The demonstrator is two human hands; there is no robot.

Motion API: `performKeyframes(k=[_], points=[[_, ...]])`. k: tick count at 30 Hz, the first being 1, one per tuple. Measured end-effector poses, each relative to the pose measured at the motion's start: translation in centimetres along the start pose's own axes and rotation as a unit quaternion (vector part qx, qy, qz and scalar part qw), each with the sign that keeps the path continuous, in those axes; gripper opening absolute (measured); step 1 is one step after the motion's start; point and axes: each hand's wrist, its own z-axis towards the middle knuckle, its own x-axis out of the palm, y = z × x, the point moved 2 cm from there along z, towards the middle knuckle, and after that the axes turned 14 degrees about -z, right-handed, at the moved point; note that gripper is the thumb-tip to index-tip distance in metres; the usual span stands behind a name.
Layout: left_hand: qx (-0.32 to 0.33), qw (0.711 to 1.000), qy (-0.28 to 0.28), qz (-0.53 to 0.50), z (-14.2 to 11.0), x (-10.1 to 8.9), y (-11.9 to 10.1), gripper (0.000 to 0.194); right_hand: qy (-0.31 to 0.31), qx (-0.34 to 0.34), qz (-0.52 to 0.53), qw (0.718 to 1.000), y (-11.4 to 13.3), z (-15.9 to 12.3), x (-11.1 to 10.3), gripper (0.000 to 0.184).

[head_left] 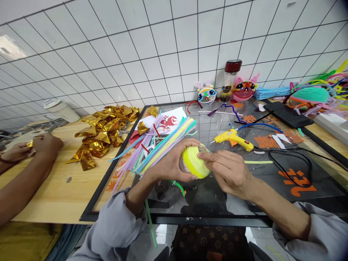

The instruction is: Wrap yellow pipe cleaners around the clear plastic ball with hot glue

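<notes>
A ball wound with yellow pipe cleaner (194, 161) is cupped in my left hand (174, 159), its thumb below and fingers over the top. A bare, clear-looking patch shows at the ball's upper right. My right hand (228, 168) is closed, its thumb and fingertips pinched against the right edge of the yellow winding; the strand end between them is hidden. Behind my left hand lies a bundle of pastel pipe cleaners (168, 145). Just beyond my right hand is a yellow hot glue gun (232, 138), its nozzle pointing left.
Folded gold foil pieces (108, 127) are heaped on the left, where another person's hands (43, 145) work. Two decorated balls, one multicoloured (206, 95) and one pink (244, 90), flank a bottle (229, 81) by the wall. A black cable (290, 174) loops at right near a black pouch (289, 113).
</notes>
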Motion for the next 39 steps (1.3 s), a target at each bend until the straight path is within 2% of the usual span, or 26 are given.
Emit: performKeyframes(k=[17, 24, 32, 39], points=[[0.049, 0.999, 0.011, 0.008, -0.13, 0.02, 0.28, 0.077, -0.003, 0.004, 0.004, 1.0, -0.1, -0.44, 0.15, 0.026], [0.04, 0.999, 0.009, 0.021, -0.12, -0.04, 0.14, 0.076, -0.01, 0.024, 0.012, 1.0, -0.11, -0.51, 0.07, 0.027], [0.033, 0.999, -0.001, 0.007, -0.16, 0.12, 0.19, 0.073, -0.015, 0.007, 0.0, 1.0, -0.15, -0.28, 0.07, 0.026], [0.025, 1.0, -0.007, -0.012, -0.13, 0.28, 0.28, 0.08, -0.014, -0.002, 0.0, 1.0, -0.2, -0.47, 0.18, 0.026]])
